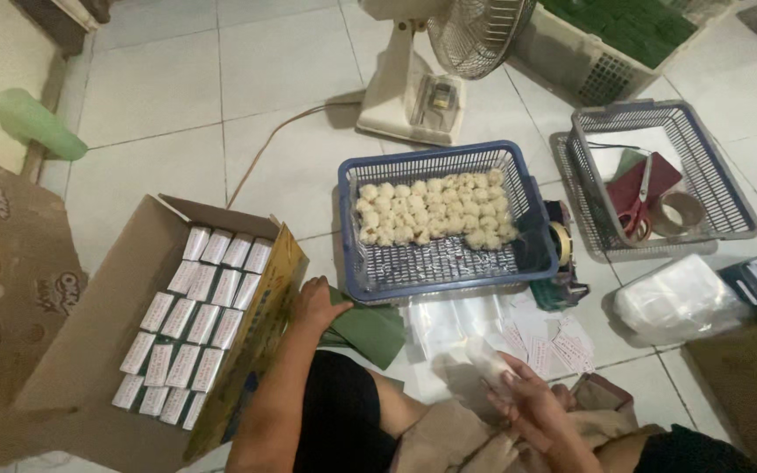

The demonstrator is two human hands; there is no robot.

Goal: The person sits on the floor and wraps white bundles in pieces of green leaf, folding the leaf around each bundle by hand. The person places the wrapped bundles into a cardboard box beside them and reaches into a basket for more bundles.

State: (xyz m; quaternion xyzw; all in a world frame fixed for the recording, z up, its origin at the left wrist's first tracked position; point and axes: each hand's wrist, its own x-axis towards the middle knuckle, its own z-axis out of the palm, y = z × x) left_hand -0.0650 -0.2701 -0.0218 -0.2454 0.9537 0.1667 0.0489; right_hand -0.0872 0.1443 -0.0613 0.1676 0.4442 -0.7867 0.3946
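Note:
My left hand (315, 302) rests on the floor beside the flap of a cardboard box (89, 342), touching a folded green sheet (370, 331). My right hand (532, 398) holds a small clear plastic bag (488, 359) near my lap. A blue basket (444, 267) in front of me holds several rows of pale round snacks (435, 210). The cardboard box is filled with rows of small white packets (194, 311). Flat clear bags (457, 315) and small paper labels (558, 346) lie on the tiles between the basket and my knees.
A grey basket (711, 188) at the right holds scissors (637, 206), a tape roll (681, 213) and red paper. A tape dispenser (562, 263) stands beside the blue basket. A fan (435, 74) stands behind. A stack of plastic bags (672, 298) lies right. A crate with green items (606, 44) is behind.

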